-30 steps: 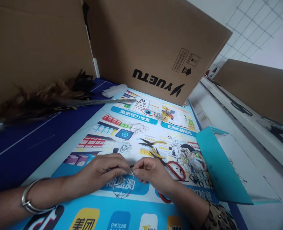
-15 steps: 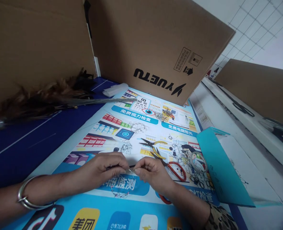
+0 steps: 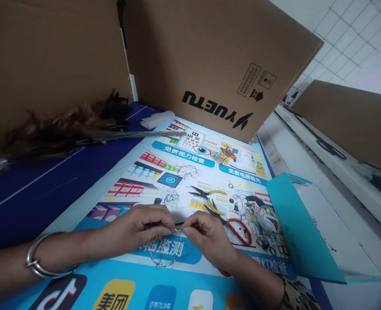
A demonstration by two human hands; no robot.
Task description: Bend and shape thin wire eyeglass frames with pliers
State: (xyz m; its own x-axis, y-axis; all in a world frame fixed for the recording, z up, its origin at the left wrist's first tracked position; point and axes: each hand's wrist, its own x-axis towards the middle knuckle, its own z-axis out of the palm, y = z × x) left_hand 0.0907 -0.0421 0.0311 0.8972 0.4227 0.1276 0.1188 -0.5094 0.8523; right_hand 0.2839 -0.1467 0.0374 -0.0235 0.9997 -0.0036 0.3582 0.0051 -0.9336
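A fine beaded bracelet (image 3: 162, 262) with tiny pinkish and dark beads hangs in a loop just over the printed sheet. Its two ends run up to my fingertips. My left hand (image 3: 153, 224) pinches one end between thumb and forefinger, and a small shiny clasp-like piece shows in the narrow gap. From the other side, my right hand (image 3: 206, 234) pinches the opposite end, its fingertips nearly touching the left ones. Exactly how the ends meet is too small to make out. Just beyond my right hand lie yellow-handled pliers (image 3: 210, 196) and a red-handled tool (image 3: 240, 232), partly hidden by that hand.
Tangled jewellery pieces and a roll of tape (image 3: 268, 219) lie at the right, beside an open turquoise box (image 3: 293, 232). Feathers on thin stems (image 3: 81, 125) rest at the left. A large cardboard panel (image 3: 216, 56) stands behind the printed sheet (image 3: 113, 267).
The whole view has shifted slightly to one side. My hands stay almost in place, still pinching the bracelet ends; the shiny piece between the fingertips shows a little more clearly.
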